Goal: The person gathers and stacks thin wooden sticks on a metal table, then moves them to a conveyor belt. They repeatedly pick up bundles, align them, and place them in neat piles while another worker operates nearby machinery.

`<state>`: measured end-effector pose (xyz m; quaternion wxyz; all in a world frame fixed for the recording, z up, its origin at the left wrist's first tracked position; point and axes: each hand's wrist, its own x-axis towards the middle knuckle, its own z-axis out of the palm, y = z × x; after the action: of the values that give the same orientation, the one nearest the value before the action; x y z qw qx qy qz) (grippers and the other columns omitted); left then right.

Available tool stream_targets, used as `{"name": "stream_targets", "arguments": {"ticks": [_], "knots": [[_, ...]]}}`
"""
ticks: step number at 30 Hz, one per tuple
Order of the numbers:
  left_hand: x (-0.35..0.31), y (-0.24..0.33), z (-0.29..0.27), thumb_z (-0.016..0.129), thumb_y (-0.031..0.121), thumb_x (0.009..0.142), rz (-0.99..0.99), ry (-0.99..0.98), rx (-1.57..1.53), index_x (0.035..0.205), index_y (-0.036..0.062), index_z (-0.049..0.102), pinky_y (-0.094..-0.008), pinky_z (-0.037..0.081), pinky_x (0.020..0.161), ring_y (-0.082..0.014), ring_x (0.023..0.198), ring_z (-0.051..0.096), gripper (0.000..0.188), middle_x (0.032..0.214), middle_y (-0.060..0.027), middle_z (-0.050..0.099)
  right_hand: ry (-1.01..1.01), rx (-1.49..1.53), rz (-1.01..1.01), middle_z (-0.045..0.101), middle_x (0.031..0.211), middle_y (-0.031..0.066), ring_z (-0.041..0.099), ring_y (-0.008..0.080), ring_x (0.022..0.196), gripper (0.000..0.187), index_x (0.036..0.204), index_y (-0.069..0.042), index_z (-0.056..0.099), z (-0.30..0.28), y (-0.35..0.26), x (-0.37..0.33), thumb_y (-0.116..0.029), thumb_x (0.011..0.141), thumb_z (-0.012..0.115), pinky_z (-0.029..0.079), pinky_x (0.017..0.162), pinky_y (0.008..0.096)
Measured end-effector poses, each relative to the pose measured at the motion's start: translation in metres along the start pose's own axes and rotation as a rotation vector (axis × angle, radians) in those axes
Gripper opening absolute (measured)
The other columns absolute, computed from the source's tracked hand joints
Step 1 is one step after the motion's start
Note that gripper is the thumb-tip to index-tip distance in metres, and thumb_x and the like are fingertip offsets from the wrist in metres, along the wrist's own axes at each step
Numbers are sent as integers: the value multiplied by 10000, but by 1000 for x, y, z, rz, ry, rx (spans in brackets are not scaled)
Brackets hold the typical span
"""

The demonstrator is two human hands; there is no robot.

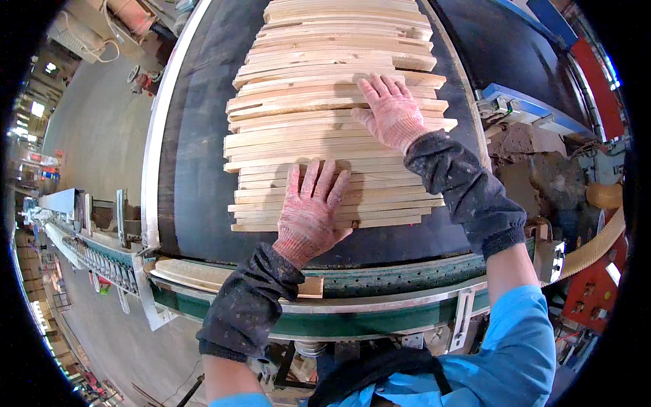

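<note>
Many pale wooden strips (pixel 291 146) lie side by side across a dark belt (pixel 196 169), their ends uneven. My left hand (pixel 312 207), in a reddish knit glove, rests flat on the nearest strips with its fingers spread. Farther up and to the right, my right hand (pixel 392 114) wears a matching glove and lies on the strips, fingers stretched out and thumb apart. Neither hand is wrapped round a strip. Dark sleeve covers reach over both forearms.
Before me runs a narrow green conveyor (pixel 407 275) with a metal rail; wooden strips (pixel 203 275) lie on its left part. A white side rail (pixel 163 136) borders the belt. At right are blue machine parts (pixel 536 108) and a ribbed hose (pixel 597 247).
</note>
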<state>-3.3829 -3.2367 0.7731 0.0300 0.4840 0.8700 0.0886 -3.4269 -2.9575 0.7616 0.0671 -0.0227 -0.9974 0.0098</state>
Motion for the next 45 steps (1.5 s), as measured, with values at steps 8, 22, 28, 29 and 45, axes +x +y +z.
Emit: {"name": "stream_targets", "arguments": {"ticks": [8, 22, 28, 29, 45], "knots": [[-2, -11, -1, 878, 624, 715, 60, 15, -49, 1603, 113, 449, -633, 168, 1307, -356, 1583, 302, 1111, 1637, -176, 422, -28, -51, 28, 352, 1715, 222, 265, 391, 1619, 749, 1651, -109, 406, 32, -6, 3, -600, 1086, 432, 174, 1327, 543], [-155, -37, -59, 886, 461, 783, -150, 150, -338, 1391, 81, 660, -520, 404, 1183, -357, 1334, 588, 753, 1382, -156, 668, -308, 927, 2, 733, 1272, 171, 694, 351, 1178, 564, 1419, -39, 660, -82, -156, -170, -202, 904, 825, 542, 1057, 441], [-313, -144, -81, 871, 430, 802, -535, -238, -223, 1329, 137, 744, -476, 399, 1193, -357, 1336, 576, 616, 1315, -122, 694, -560, 522, -94, 712, 1213, 261, 682, 414, 1163, 656, 1469, -21, 571, -61, -195, -243, -482, 1007, 647, 555, 1005, 474], [-318, -153, -75, 876, 446, 795, -547, -261, -231, 1342, 152, 741, -470, 401, 1195, -361, 1340, 571, 636, 1330, -121, 686, -564, 497, -59, 711, 1214, 264, 681, 417, 1166, 671, 1472, -20, 563, -59, -202, -248, -497, 1008, 642, 555, 1003, 478], [-317, -184, -72, 814, 512, 847, -365, -312, -79, 1234, 126, 779, -504, 520, 1010, -394, 1157, 643, 548, 1216, -153, 719, -630, 371, -366, 628, 1422, 238, 678, 439, 1213, 347, 1305, -167, 704, -5, -253, -224, -348, 1023, 616, 570, 1012, 481]]}}
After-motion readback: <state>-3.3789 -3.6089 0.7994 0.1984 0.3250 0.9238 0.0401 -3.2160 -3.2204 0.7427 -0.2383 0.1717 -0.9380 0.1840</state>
